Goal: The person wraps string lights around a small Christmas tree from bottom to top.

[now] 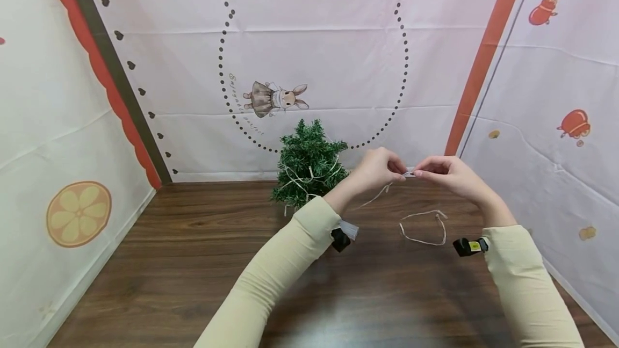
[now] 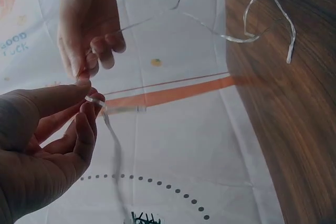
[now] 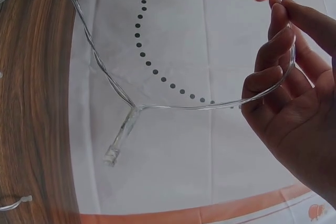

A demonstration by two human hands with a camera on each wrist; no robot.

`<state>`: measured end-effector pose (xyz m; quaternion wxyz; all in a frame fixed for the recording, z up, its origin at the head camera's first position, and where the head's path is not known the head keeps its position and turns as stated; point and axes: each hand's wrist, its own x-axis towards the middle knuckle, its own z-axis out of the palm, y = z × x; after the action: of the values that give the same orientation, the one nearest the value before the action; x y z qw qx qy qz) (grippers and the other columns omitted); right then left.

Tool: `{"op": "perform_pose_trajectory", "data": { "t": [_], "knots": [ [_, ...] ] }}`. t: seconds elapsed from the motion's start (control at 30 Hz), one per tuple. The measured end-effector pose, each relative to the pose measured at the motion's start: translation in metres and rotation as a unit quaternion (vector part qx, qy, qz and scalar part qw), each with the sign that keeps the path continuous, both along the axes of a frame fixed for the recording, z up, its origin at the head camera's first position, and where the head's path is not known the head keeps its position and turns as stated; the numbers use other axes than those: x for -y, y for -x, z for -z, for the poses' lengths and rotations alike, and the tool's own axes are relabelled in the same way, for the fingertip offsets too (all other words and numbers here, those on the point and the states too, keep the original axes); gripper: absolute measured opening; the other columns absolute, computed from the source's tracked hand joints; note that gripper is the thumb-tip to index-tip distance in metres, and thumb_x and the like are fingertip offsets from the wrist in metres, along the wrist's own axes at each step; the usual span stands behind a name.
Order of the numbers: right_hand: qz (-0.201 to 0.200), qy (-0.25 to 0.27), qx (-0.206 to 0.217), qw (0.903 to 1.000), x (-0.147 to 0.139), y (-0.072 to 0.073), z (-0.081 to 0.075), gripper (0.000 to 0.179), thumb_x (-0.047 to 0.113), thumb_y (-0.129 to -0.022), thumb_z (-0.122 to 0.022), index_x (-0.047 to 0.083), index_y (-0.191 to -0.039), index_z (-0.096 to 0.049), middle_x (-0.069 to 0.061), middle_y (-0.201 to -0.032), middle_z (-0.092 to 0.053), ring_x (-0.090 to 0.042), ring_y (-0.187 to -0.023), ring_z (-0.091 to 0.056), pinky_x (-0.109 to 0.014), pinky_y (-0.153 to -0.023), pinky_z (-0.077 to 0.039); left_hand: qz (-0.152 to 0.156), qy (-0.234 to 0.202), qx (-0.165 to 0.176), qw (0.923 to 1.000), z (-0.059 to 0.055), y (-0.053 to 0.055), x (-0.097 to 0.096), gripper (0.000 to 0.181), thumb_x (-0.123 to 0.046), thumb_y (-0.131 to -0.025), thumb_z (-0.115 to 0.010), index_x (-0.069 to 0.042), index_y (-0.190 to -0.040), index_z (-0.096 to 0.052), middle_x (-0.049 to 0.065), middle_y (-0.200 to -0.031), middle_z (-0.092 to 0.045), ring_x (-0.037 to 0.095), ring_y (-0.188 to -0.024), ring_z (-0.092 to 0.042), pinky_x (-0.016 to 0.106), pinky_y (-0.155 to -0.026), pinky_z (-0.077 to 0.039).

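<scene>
Both hands are raised over the right side of the table, fingertips nearly meeting. My left hand [image 1: 377, 168] pinches the clear wire of a string light between thumb and fingers. Facing it, my right hand [image 1: 448, 175] pinches the same wire a short way along. In the right wrist view the string light [image 3: 186, 108] runs across the right palm and hangs down to a small clear bulb [image 3: 111, 155]. A small green artificial Christmas tree [image 1: 309, 152] stands left of the hands, with loops of the string round its branches.
A loose length of the wire [image 1: 423, 241] lies in a loop on the brown wooden table [image 1: 203, 262], below the hands. Printed white cloth [image 1: 314, 58] hangs behind the tree and along both sides.
</scene>
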<state>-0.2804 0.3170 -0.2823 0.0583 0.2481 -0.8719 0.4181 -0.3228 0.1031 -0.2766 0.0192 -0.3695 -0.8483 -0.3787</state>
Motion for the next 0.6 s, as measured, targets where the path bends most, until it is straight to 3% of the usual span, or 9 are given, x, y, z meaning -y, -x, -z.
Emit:
{"op": "perform_pose_trajectory", "data": {
  "t": [0.23, 0.4, 0.6],
  "knots": [
    [-0.008, -0.002, -0.007, 0.9999, 0.002, 0.000, 0.000, 0.019, 0.012, -0.094, -0.060, -0.002, -0.105, -0.066, 0.010, -0.088, -0.070, -0.002, -0.080, -0.063, -0.020, -0.069, -0.050, -0.005, -0.025, 0.027, 0.9993, -0.002, -0.001, 0.001, 0.005, -0.011, -0.081, -0.074, -0.010, -0.086, -0.075, -0.004, -0.072, -0.070, 0.011, -0.061, -0.064, 0.016, -0.054, -0.049],
    [0.004, 0.001, 0.008, 1.0000, -0.002, -0.001, 0.003, 0.022, 0.015, -0.094, -0.060, -0.002, -0.107, -0.065, 0.012, -0.089, -0.070, -0.002, -0.080, -0.063, -0.020, -0.071, -0.051, -0.009, -0.025, 0.003, 0.9996, -0.001, 0.005, 0.006, 0.004, -0.013, -0.081, -0.075, -0.010, -0.084, -0.075, -0.002, -0.075, -0.072, 0.009, -0.065, -0.065, 0.013, -0.057, -0.047],
    [0.038, 0.013, 0.012, 0.9991, -0.013, -0.003, 0.011, 0.020, 0.017, -0.094, -0.060, 0.002, -0.105, -0.066, 0.012, -0.084, -0.066, -0.004, -0.074, -0.057, -0.021, -0.065, -0.049, -0.027, -0.073, 0.043, 0.9961, -0.004, 0.008, 0.016, 0.005, -0.011, -0.086, -0.070, -0.008, -0.086, -0.073, 0.005, -0.078, -0.072, 0.010, -0.065, -0.065, 0.016, -0.056, -0.047]
  ]
}}
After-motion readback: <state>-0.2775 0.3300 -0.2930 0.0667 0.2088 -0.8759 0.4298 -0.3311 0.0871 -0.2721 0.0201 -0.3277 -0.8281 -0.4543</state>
